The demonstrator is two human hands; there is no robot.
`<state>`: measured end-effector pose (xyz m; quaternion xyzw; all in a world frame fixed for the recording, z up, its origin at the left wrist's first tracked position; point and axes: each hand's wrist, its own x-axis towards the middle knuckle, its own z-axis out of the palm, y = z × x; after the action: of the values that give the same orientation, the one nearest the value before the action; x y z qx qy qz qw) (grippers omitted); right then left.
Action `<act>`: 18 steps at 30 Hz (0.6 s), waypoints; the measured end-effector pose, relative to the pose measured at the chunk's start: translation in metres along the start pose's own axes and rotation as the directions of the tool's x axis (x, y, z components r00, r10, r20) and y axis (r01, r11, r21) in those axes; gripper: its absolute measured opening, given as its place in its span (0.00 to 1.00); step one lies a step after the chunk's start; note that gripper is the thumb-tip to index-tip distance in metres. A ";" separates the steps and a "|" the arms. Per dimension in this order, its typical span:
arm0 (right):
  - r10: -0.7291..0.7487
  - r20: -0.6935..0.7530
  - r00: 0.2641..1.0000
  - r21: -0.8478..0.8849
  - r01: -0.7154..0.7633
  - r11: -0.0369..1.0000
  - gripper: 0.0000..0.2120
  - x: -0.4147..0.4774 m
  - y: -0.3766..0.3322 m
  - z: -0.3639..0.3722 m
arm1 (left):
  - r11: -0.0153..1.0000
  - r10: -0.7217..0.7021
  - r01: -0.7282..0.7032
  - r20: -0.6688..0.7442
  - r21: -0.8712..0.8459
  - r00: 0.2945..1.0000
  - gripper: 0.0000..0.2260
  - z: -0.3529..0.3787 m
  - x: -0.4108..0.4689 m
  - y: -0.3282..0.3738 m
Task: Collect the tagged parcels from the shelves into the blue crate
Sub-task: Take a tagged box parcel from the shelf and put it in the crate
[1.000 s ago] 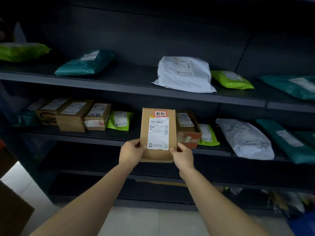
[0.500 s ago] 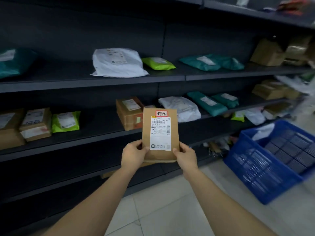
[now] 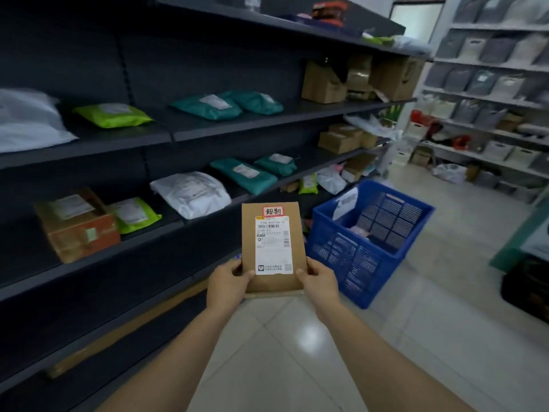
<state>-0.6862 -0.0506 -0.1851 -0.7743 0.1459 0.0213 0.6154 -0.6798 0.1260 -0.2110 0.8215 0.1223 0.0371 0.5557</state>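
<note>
So you've got one in hand right now: the cardboard parcel [image 3: 273,248] with the red tag [image 3: 273,211] at its top edge is off the shelves [image 3: 208,130] and held upright in front of you, label facing you. Your left hand [image 3: 227,282] and right hand [image 3: 319,279] each grip a bottom corner, thumbs on the front and the other fingers curled behind where I can't see them.

Progress-wise, I'd call this mid-carry. The blue crate [image 3: 350,263] sits on the floor at about 2 o'clock from the parcel. It already has a white packet [image 3: 344,202] leaning on its far-left wall and something pinkish [image 3: 361,231] low inside, so a few pickups look done. I can't count them. Loads of mailers and boxes sit on the shelves from 9 to 12 o'clock, but the labels are too blurry to tell whether any carry a red tag.

On room to move:
- The shelf fronts run along your left, and the parcel's left edge is near the lower one, so swing right rather than left.
- The tiled floor [image 3: 312,337] from 5 to 6 o'clock is bare where I can see it.
- The crate's near rim is the edge to get over, so lift the parcel past it before lowering.
- The dark thing [image 3: 528,289] at 3 o'clock is well apart from your path.
</note>
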 end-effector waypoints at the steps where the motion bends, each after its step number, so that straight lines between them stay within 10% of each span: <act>1: -0.003 -0.009 1.000 0.002 0.003 1.000 0.17 0.007 0.003 -0.017 | 1.000 0.007 -0.006 0.017 -0.010 1.000 0.17 0.019 0.002 0.006; 18: 0.102 -0.251 0.963 0.037 -0.096 0.995 0.17 0.162 0.045 -0.238 | 0.998 0.062 -0.059 0.243 -0.023 0.968 0.14 0.283 0.081 0.104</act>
<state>-0.5775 -0.3200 -0.2045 -0.7549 0.2618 -0.0487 0.5993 -0.5290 -0.1470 -0.2287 0.8189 0.0279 -0.0461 0.5713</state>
